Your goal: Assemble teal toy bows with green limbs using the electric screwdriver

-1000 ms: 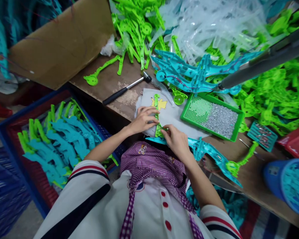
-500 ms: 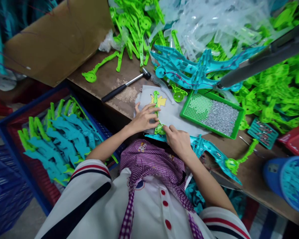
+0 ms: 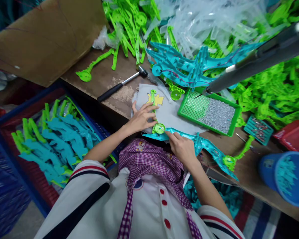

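My left hand [image 3: 141, 118] lies over a bright green plastic arm [image 3: 153, 96], fingers bent against it and holding it down on a grey sheet. The arm's round end [image 3: 158, 128] shows below those fingers, next to the tip of a blue toy bow frame [image 3: 209, 149]. To the right of that round end, my right hand [image 3: 180, 146] is closed in a pinch. A thin string-like strand [image 3: 160, 125] runs from its fingertips across the round end; its exact kind is hard to make out.
A hammer [image 3: 122, 84] lies left of the sheet. The green tray [image 3: 235, 122] of small metal parts stands at the right, under a hanging screwdriver [image 3: 239, 74]. Another blue frame [image 3: 201, 64] and heaps of green parts lie behind. A blue crate [image 3: 5, 132] stands at the left.
My right hand has drawn back slightly to the right from the round green end, baring it and the thin strand. My left hand keeps its hold. The view has shifted slightly.
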Tool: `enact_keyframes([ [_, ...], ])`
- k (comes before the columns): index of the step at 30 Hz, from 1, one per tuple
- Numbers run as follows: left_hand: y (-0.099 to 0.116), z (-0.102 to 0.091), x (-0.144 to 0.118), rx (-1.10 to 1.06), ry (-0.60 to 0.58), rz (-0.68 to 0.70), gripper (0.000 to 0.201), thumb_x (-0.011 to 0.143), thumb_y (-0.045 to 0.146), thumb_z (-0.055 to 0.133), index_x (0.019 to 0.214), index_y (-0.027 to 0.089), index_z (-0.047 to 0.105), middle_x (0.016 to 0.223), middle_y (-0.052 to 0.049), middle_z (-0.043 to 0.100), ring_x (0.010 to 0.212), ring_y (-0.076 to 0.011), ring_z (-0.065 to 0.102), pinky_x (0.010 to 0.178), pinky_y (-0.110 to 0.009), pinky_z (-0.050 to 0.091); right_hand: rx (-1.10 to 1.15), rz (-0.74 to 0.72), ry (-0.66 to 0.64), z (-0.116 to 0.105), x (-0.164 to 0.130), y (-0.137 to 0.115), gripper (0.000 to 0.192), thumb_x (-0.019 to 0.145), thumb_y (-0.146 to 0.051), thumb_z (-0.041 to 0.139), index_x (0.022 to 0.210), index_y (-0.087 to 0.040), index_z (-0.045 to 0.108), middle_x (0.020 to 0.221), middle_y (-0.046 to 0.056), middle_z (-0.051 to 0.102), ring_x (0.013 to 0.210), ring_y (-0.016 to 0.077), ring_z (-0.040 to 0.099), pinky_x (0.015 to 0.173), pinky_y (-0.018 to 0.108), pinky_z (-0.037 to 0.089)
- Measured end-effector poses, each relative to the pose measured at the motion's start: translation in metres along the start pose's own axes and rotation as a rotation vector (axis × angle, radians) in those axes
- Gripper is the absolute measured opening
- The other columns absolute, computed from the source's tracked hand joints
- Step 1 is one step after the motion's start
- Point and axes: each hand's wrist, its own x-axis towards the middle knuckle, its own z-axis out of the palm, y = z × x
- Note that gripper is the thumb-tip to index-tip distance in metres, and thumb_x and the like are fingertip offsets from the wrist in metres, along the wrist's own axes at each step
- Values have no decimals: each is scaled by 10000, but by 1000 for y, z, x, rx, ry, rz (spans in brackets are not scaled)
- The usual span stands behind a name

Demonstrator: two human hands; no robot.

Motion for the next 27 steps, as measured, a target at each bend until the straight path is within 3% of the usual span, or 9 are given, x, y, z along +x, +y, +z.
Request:
enact_keyframes([
  [7,0,1,-7,1,17,-39,74,884,323,710,833,270,717,1402,-21,631,1398,-331,457,1177,-730,-9,-56,-33,-99,-8,9,6,444,1005,-237,385,1385,-290,609,957,85,730,657,166,605,557,328,205],
  [13,36,2,-46,85,111,26,203,973,328,580,1108,383,721,1489,-10,560,1398,-270,477,1189,-668,104,-46,-44,-112,-11,9,7,424,1000,-237,401,1375,-263,597,973,86,738,659,171,612,551,329,183],
  [19,60,30,-47,104,20,31,302,973,228,529,1195,326,709,1424,-46,615,1388,-289,478,1139,-599,306,116,12,-14,-6,8,17,363,1048,-339,343,1218,-205,634,1041,79,757,671,168,631,554,294,218],
  [27,62,22,-36,226,-118,68,317,970,213,540,1236,308,685,1386,-73,612,1358,-305,469,1102,-576,360,225,-13,72,-4,6,29,326,1042,-362,383,1073,-219,675,960,57,741,680,165,645,555,285,270],
])
